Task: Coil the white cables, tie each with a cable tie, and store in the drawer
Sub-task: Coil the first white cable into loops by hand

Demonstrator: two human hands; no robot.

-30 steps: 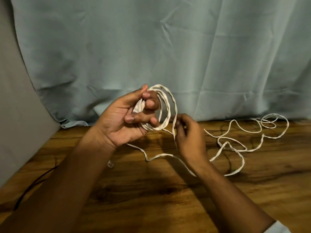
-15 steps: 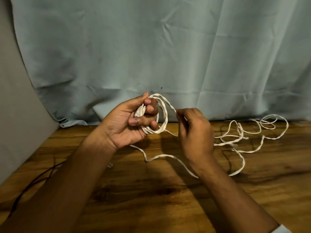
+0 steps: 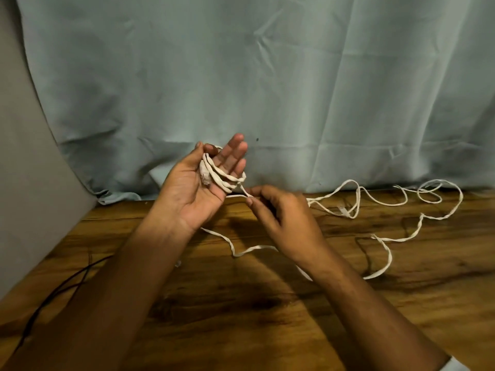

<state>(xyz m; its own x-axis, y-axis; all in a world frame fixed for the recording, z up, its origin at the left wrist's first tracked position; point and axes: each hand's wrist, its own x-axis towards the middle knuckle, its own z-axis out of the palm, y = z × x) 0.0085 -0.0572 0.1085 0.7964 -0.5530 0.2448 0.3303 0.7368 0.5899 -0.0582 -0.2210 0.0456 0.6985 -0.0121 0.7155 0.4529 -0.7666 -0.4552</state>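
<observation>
A flat white cable (image 3: 385,238) trails in loose bends over the wooden table (image 3: 267,311) to the right. Several of its loops (image 3: 222,178) lie across the palm of my left hand (image 3: 198,188), which is held palm up with the fingers stretched out and the thumb over the loops near the cable's plug. My right hand (image 3: 284,218) is just right of it and lower, pinching the cable strand between thumb and forefinger where it leaves the coil. No cable tie and no drawer are visible.
A pale blue-green cloth (image 3: 267,89) hangs behind the table. A grey wall (image 3: 24,183) runs along the left. A thin black wire (image 3: 51,298) crosses the table's near left corner. A small clear piece (image 3: 178,263) lies by my left forearm.
My left fingers have uncurled from around the coil and now stretch out flat. My right hand has come down and left, laying another loop across the left palm. The loose cable has shifted on the table.
</observation>
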